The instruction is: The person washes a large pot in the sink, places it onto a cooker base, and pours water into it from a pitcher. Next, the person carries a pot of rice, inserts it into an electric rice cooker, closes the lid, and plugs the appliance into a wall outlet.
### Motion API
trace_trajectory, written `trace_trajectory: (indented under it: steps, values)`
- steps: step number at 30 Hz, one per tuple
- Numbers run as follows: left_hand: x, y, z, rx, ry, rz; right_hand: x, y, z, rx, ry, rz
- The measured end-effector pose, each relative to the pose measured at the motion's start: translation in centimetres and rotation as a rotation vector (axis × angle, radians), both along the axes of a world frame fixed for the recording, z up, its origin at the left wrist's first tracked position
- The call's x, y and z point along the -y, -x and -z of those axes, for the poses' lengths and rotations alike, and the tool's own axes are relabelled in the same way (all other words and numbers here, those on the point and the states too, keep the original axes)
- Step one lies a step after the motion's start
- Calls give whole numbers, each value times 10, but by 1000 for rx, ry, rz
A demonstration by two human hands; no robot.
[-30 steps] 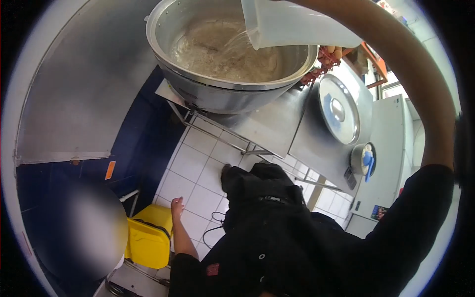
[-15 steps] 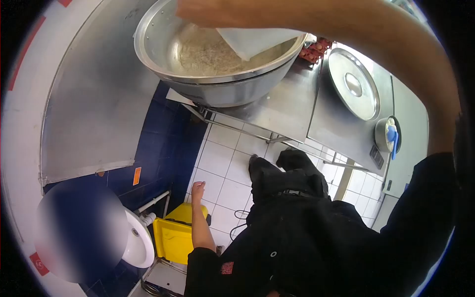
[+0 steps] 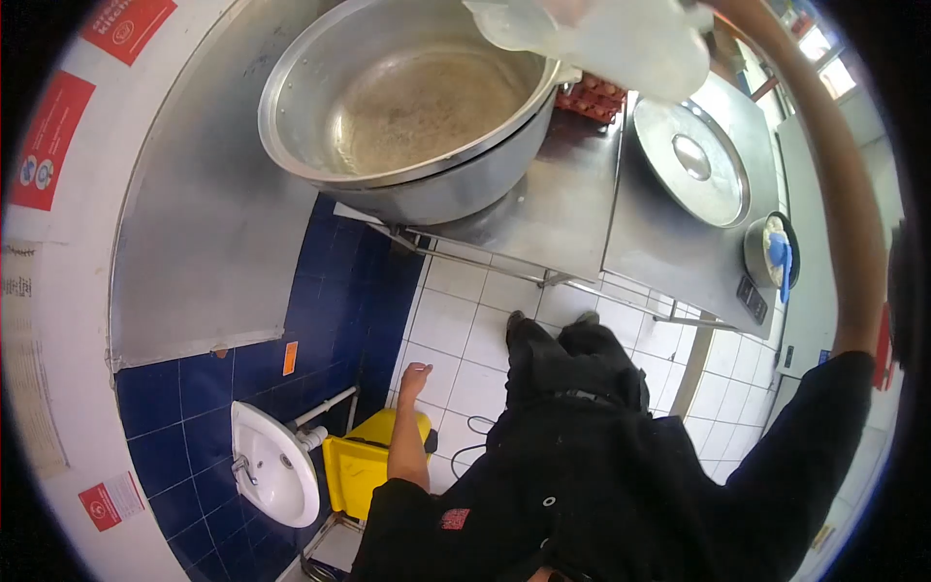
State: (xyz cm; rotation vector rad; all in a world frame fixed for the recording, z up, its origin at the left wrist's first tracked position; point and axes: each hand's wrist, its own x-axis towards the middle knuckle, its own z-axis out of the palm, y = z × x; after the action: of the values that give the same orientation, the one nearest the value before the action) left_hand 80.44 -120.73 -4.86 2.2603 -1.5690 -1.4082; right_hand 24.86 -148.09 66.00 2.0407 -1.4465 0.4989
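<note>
Jug [image 3: 645, 48]: position?

Raised, at top of head view. Spout over the mouth of the big pot [image 3: 304, 112]; body out past the rim, on the side of the egg trays [image 3: 593, 95]. Pale, cloudy plastic.

Support?

Right hand [image 3: 574, 10], gripping it. Blurred and cut by the upper edge; exact finger placement cannot be told. Right forearm [image 3: 858, 223] arcs up along the side of the view.

Left hand [image 3: 415, 378]?

Hanging low, unclenched, fingers loosely curved, seen against white floor tiles [image 3: 451, 325]. Yellow bin [image 3: 354, 475] near the forearm; white sink [image 3: 303, 490] farther off.

Pot?

Upright on the steel table [image 3: 562, 213]. Brownish, shiny bottom visible; depth of any liquid cannot be read.

Other items?

Egg trays red, just beside the pot. Adjoining table [image 3: 669, 247] carries a large round lid [image 3: 718, 184], lying flat, and a small pan [image 3: 757, 254] with white contents and a blue tool [image 3: 780, 254].
</note>
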Motion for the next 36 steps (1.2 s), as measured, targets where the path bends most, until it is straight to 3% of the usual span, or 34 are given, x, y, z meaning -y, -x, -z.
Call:
trace_trajectory:
  steps: [2,4,5,6,7,10,12,14,16,18,20,22,25,27,29,30,32,34,36]
  values:
    - [15,16,-30,-49,-10,-24,-26,53,13,517,-240,220]
    - [36,39,-50,-100,-7,-52,-30,163,91,583,-29,-55]
    - [47,46,-54,-141,56,-27,-85,146,86,990,-361,263]
    - [53,55,-58,-180,116,-3,-113,161,123,1167,-194,281]
    - [61,66,-68,-179,135,-5,-150,171,144,1309,-309,305]
    - [90,123,-124,-280,289,202,-252,171,209,1548,-271,400]
    - [97,188,-183,-456,138,247,-323,191,273,1557,-223,390]
    - [83,277,-234,-517,145,454,-398,188,305,1752,-223,415]
    - [61,366,-290,-573,168,646,-473,184,338,1734,-112,426]
    - [16,463,-332,-807,-422,728,-550,181,348,1772,-82,467]
    - [-39,550,-321,-808,-696,942,-621,176,336,1737,-55,678]
    - [-105,626,-308,-554,-680,1121,-688,183,348,1710,92,814]
    - [-200,717,-291,-675,-635,1239,-778,209,363,1803,342,929]
    - [-259,756,-298,-522,-1032,1040,-824,219,364,1829,431,1040]
    - [-309,791,-305,-598,-1124,1002,-853,229,370,1795,690,1132]
    - [-324,812,-309,-663,-1171,997,-860,236,367,1794,648,1129]
    - [-351,845,-320,-704,-1164,995,-870,254,361,1735,804,1149]
    - [-368,886,-328,-834,-1050,1055,-891,282,361,1811,702,1132]
    - [-369,936,-336,-824,-1016,949,-909,323,368,1620,767,833]
